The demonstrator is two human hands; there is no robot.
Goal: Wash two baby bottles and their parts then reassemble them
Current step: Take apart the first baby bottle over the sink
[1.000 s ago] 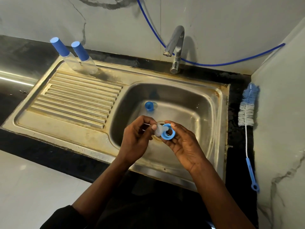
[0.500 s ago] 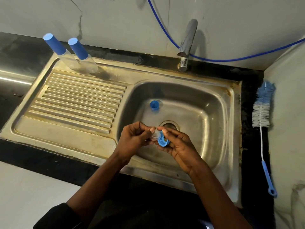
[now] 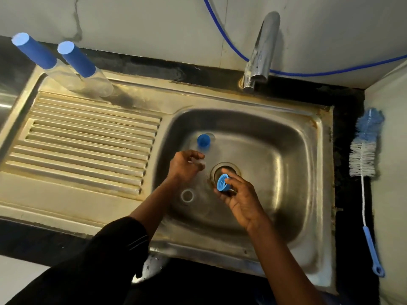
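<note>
Left of the drain [image 3: 224, 171], the left hand [image 3: 186, 168] pinches a clear teat [image 3: 200, 162] (blurred, its axis unclear). Over the drain's near edge, the right hand [image 3: 241, 200] clamps the blue collar ring [image 3: 222, 184], opening facing the teat.

Pale, dark-veined wall [image 3: 143, 23] behind, crossed by a thin blue hose [image 3: 308, 74]; chrome tap [image 3: 262, 51] at its foot. Black stone counter [image 3: 348, 100] around a worn steel sink [image 3: 242, 102] with ribbed drainboard [image 3: 88, 139] at left. Pale side wall [image 3: 392, 150] at right. Dim, warm light.
</note>
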